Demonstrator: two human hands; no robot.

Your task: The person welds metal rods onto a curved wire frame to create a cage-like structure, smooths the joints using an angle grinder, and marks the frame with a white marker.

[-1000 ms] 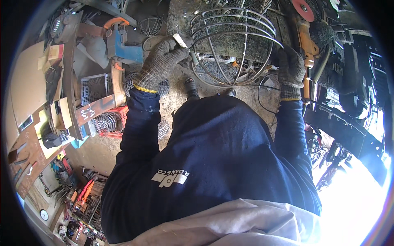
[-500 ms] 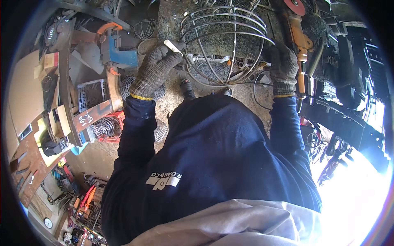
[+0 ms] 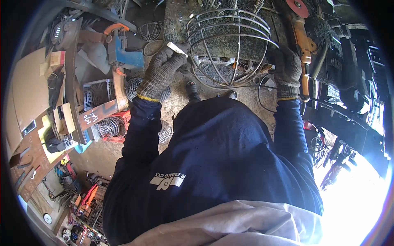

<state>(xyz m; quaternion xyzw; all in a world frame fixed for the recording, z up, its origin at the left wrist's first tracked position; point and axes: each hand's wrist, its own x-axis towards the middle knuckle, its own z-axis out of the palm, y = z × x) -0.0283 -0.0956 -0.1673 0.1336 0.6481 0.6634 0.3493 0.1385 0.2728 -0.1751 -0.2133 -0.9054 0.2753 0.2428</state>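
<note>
A domed cage of bent metal rods (image 3: 239, 49), with several curved bars crossing ribs, sits before me at the edge of the dark workbench. My left hand (image 3: 162, 69), in a grey knit glove with a yellow cuff, is closed at the cage's left side. A short white stick (image 3: 177, 49), perhaps chalk, pokes out from that hand's fingers. My right hand (image 3: 287, 69), gloved the same way, is closed around the right end of the cage's nearest bar; its fingertips are partly hidden. Just right of it lies an orange angle grinder (image 3: 303, 45) with a red disc.
The workbench top (image 3: 176, 24) is dark and worn. At left stand a blue clamp-like tool (image 3: 125, 53), a white plastic crate (image 3: 97, 94) and a red crate (image 3: 123, 123) with wire coils. A black cable (image 3: 262, 96) curves below my right hand.
The whole view has shifted slightly, so the scene sits a little lower and to the right. Both hands keep their places on the cage.
</note>
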